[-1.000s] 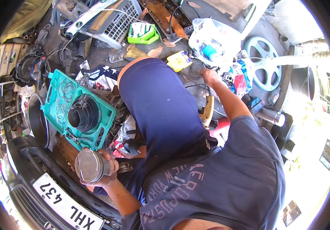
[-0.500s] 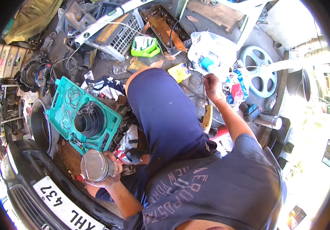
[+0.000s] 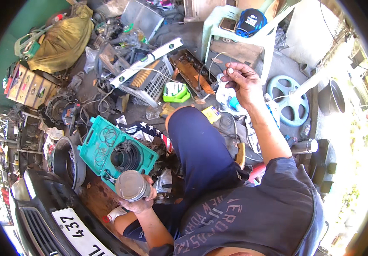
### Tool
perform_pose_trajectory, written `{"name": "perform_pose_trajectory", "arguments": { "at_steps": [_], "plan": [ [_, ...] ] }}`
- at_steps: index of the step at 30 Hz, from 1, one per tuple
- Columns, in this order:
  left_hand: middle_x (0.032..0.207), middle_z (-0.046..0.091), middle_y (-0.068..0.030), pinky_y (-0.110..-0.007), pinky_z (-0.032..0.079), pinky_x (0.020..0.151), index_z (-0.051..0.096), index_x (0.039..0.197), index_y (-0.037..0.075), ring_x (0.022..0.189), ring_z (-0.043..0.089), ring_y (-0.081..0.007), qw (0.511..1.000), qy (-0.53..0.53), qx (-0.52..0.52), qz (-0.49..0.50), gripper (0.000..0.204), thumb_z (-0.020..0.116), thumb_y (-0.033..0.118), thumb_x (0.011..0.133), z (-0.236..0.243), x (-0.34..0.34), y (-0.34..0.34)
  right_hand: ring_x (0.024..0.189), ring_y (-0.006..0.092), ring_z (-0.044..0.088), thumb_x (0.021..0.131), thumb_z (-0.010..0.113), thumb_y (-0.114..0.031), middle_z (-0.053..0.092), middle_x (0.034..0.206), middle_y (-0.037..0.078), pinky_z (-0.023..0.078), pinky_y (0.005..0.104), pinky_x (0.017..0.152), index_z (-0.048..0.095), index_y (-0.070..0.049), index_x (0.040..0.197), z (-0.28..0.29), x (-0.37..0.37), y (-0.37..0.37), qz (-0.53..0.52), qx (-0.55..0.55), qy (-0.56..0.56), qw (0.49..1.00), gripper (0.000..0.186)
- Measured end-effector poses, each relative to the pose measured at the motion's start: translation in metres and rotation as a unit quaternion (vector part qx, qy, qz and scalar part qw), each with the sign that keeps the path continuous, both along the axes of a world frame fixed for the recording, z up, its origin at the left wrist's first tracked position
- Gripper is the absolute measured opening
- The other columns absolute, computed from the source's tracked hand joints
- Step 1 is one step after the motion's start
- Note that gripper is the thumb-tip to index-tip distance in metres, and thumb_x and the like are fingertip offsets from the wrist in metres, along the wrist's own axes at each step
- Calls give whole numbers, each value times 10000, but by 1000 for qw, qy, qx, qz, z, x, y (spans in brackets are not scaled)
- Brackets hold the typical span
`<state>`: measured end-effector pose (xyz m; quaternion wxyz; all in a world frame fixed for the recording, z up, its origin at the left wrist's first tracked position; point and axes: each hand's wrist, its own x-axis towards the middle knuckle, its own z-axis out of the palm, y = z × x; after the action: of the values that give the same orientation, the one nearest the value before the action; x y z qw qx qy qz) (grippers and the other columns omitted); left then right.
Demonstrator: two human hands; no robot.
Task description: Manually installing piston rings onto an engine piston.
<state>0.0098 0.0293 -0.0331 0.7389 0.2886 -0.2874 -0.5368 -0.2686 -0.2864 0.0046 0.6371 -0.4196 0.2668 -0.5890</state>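
My left hand point(image 3: 139, 200) grips a grey metal piston point(image 3: 130, 185) upright beside my left knee. Just beyond it lies an open teal case point(image 3: 102, 147) holding a stack of dark rings and several loose ones. My right hand point(image 3: 243, 81) is raised over my right knee, fingers pinched on a thin wire ring point(image 3: 211, 57) that curves up to its left. Below that hand lies a white plastic bag point(image 3: 226, 98) with small parts. My dark blue trouser leg point(image 3: 196, 145) runs between the two hands.
A car's front with a licence plate point(image 3: 77, 230) sits at the lower left, and a brake disc point(image 3: 66, 160) lies next to it. Ahead are a green tray point(image 3: 175, 91), a finned radiator point(image 3: 149, 83), a white plastic chair point(image 3: 235, 38) and a blue steering wheel point(image 3: 288, 100).
My right hand has lifted from the clutter by the plastic bag and now holds the thin ring up. The left hand still holds the piston; the view has tilted up.
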Motion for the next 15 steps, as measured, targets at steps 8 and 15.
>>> {"name": "perform_pose_trajectory", "arguments": {
  "at_steps": [8,15],
  "plan": [
    [1047,518,-295,-238,373,430,337,1314,-19,481,459,-127,999,39,15,18,927,635,629,721,18,-10,-9,666,117,648,846,640,-38,672,815,66,517,217,552,633,6,991,11,37,9,10,-27,48,998,152],
    [1054,574,-276,-218,351,417,336,1317,-21,489,449,-103,999,25,44,-4,895,653,583,737,22,-15,-17,563,61,547,842,627,-8,641,708,64,450,200,507,658,27,953,33,65,22,-5,-56,167,984,120]
  ]
}}
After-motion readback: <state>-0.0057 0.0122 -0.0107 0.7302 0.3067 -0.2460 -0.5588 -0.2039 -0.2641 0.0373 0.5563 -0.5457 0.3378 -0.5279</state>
